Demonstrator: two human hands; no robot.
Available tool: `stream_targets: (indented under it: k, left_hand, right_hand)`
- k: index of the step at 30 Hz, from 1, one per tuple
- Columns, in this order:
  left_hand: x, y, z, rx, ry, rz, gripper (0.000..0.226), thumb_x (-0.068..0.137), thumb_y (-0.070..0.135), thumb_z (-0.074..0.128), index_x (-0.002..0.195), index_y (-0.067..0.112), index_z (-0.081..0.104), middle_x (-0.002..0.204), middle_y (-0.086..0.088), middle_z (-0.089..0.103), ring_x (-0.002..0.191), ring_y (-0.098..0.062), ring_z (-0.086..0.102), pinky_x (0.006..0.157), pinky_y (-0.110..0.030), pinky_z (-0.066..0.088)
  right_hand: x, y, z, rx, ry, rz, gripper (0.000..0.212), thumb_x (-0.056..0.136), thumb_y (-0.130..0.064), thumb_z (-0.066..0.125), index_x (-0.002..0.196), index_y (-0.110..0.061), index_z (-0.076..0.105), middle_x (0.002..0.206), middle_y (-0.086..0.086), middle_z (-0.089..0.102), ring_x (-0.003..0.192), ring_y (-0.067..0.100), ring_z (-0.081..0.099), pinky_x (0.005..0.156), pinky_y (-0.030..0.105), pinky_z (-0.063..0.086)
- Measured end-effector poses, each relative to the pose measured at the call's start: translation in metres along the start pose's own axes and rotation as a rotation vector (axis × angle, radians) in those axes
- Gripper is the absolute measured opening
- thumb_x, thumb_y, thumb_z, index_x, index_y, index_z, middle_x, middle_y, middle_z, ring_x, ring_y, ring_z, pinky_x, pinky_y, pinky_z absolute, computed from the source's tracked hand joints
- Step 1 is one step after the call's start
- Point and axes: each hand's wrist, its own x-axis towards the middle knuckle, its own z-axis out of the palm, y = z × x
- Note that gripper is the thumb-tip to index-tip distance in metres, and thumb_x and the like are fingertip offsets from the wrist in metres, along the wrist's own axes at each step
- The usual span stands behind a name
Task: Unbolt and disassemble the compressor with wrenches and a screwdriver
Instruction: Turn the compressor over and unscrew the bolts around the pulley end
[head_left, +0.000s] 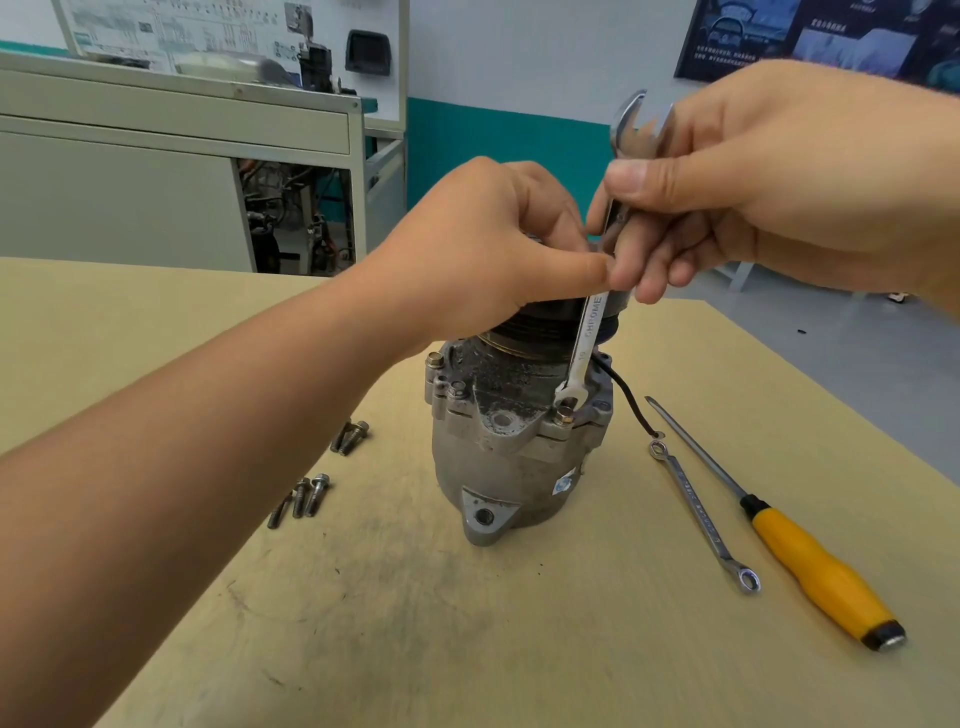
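Two bare hands are held close together just above the centre of the frame.
The left hand (483, 249) is carried on a bare forearm stretched up from the lower left. Its fingers are curled downward with their grip hidden, and its thumb tip is laid against the shank of the wrench (589, 332). The right hand (769, 176) is set in from the upper right. The wrench is gripped near its upper end, nearly upright, between the flattened thumb and curled fingers.
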Motion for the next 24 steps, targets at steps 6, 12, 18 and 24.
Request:
stream_targets:
  k: [6,12,18,24]
  left_hand:
    - [-0.0025,0.0024,0.0005,-0.026,0.010,0.009,0.021,0.076,0.022,0.076,0.059,0.017,0.066,0.088,0.011,0.058,0.077,0.005,0.054,0.075,-0.011,0.040]
    - [-0.0037,0.0021,-0.0002,-0.021,0.021,0.026,0.026,0.076,0.024,0.077,0.054,0.026,0.063,0.085,0.013,0.056,0.077,0.008,0.053,0.075,-0.009,0.039]
    - [-0.0051,0.0023,-0.0014,-0.013,0.021,0.024,0.021,0.075,0.024,0.076,0.058,0.022,0.066,0.086,0.014,0.055,0.077,0.008,0.053,0.072,-0.008,0.039]
    - [-0.0067,0.0033,-0.0008,0.001,0.030,0.038,0.017,0.073,0.024,0.075,0.059,0.019,0.067,0.085,0.015,0.055,0.079,0.005,0.055,0.075,-0.012,0.041]
  right_hand:
    - [0.0020,0.0013,0.0022,-0.023,0.015,-0.048,0.028,0.073,-0.039,0.055,0.062,-0.016,0.065,0.063,0.010,0.070,0.052,0.014,0.066,0.047,0.016,0.051]
    - [0.0016,0.0015,0.0033,-0.034,0.016,-0.089,0.027,0.075,-0.039,0.054,0.061,-0.018,0.064,0.063,0.010,0.070,0.052,0.015,0.066,0.047,0.016,0.050]
    - [0.0003,0.0020,0.0040,-0.046,0.015,-0.104,0.023,0.077,-0.037,0.053,0.071,-0.016,0.063,0.063,0.009,0.070,0.053,0.015,0.066,0.048,0.015,0.049]
    - [-0.0024,0.0010,0.0042,-0.046,-0.005,-0.110,0.026,0.077,-0.036,0.052,0.079,-0.012,0.059,0.064,0.008,0.070,0.054,0.015,0.067,0.050,0.016,0.050]
